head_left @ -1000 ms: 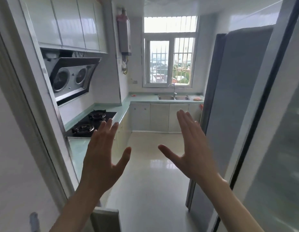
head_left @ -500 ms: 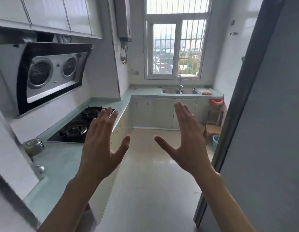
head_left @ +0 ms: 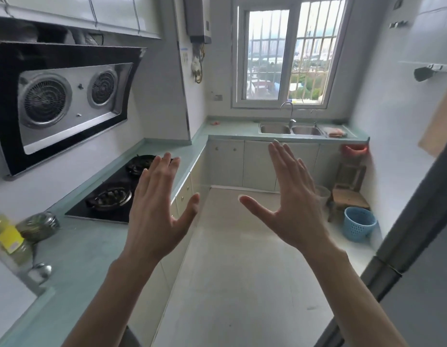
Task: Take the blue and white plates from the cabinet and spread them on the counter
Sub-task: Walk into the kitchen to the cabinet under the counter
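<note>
My left hand (head_left: 158,206) and my right hand (head_left: 290,199) are raised in front of me with fingers spread, palms facing each other, holding nothing. A pale green counter (head_left: 74,259) runs along the left wall and turns under the window. White base cabinets (head_left: 257,165) with shut doors stand under the far counter. White upper cabinets (head_left: 112,8), also shut, hang above the hood at top left. No blue and white plates are in sight.
A black gas hob (head_left: 109,196) and range hood (head_left: 64,101) are on the left. An oil bottle (head_left: 9,241) and metal pot (head_left: 38,226) stand on the near counter. Sink (head_left: 290,128) under the window; wooden stool (head_left: 349,191), blue basket (head_left: 359,222) and grey fridge (head_left: 423,271) at right.
I have come through the doorway further into the kitchen; the counter, hob and far cabinets are closer. Both hands keep the same raised, spread pose.
</note>
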The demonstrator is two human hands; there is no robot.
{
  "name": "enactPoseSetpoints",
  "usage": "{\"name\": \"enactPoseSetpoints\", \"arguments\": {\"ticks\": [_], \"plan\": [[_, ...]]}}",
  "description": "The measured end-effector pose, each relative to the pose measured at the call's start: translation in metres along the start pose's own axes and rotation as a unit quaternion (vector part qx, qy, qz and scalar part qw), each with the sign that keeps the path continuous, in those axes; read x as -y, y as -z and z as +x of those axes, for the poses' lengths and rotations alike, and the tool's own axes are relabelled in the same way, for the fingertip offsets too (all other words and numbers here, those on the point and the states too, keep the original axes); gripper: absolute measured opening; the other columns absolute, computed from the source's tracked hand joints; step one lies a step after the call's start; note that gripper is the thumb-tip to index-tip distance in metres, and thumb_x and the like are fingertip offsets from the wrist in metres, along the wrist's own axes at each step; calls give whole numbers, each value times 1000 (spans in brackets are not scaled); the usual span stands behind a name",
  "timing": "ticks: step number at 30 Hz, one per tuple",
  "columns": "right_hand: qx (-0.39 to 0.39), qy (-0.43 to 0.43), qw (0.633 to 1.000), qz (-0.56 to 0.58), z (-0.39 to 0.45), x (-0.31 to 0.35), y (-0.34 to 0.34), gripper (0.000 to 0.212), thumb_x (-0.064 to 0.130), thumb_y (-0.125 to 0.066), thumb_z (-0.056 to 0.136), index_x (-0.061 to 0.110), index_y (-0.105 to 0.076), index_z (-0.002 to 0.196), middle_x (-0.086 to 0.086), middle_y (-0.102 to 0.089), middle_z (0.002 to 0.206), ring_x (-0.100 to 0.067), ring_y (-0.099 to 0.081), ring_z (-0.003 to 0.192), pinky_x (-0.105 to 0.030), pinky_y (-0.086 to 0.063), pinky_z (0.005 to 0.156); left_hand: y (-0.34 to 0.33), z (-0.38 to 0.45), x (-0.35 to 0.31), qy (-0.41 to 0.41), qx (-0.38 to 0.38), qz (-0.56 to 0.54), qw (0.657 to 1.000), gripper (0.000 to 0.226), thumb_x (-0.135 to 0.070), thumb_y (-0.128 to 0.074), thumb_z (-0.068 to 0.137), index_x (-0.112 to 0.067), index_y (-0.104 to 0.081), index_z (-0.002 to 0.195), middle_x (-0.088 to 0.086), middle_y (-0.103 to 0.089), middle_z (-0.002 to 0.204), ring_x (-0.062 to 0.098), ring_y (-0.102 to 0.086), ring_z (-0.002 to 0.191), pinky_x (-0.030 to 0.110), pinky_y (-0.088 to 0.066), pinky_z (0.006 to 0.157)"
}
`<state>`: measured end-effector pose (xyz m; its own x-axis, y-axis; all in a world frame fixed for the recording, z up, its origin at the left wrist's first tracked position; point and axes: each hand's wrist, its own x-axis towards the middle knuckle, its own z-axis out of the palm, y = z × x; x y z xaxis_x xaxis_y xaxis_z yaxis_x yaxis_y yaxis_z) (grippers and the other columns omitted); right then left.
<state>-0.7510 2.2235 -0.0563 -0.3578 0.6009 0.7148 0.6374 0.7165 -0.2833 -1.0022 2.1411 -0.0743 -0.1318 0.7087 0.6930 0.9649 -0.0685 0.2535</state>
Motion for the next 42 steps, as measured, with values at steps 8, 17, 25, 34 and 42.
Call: {"name": "enactPoseSetpoints", "arguments": {"ticks": [8,17,25,34,42], "plan": [[11,38,999,0,71,-56,-71,105,73,-58,89,11,-21,165,-2,-19,174,-14,-13,162,-39,-12,132,-80,65,41,11,-4,15,1000,80,-57,-46,98,-14,-29,163,6,-26,173,23,-17,162,52,-22,130],[38,80,996,15,178,-122,-171,106,73,-60,89,11,-20,165,-2,-19,174,-14,-11,162,-46,-17,131,-167,145,111,68,-25,18,997,79,-55,-46,98,-15,-29,163,5,-26,173,20,-15,163,47,-17,132],[57,131,986,90,254,-142,-264,106,72,-62,88,10,-23,165,-4,-23,173,-17,-15,162,-48,-20,129,-190,190,170,115,-37,68,990,76,-50,-48,98,-15,-30,163,4,-27,173,19,-15,163,49,-17,132],[136,229,946,182,319,-132,-389,106,70,-63,87,11,-23,165,-3,-22,173,-17,-12,162,-44,-13,131,-218,194,229,244,-73,159,954,75,-51,-48,101,-14,-29,164,2,-24,174,16,-12,163,45,-14,133],[213,333,873,285,362,-112,-482,104,69,-62,89,9,-23,164,-3,-22,173,-17,-11,162,-47,-18,130,-231,186,243,361,-109,273,885,75,-48,-50,100,-9,-34,162,8,-32,171,24,-24,161,50,-26,129]]}}
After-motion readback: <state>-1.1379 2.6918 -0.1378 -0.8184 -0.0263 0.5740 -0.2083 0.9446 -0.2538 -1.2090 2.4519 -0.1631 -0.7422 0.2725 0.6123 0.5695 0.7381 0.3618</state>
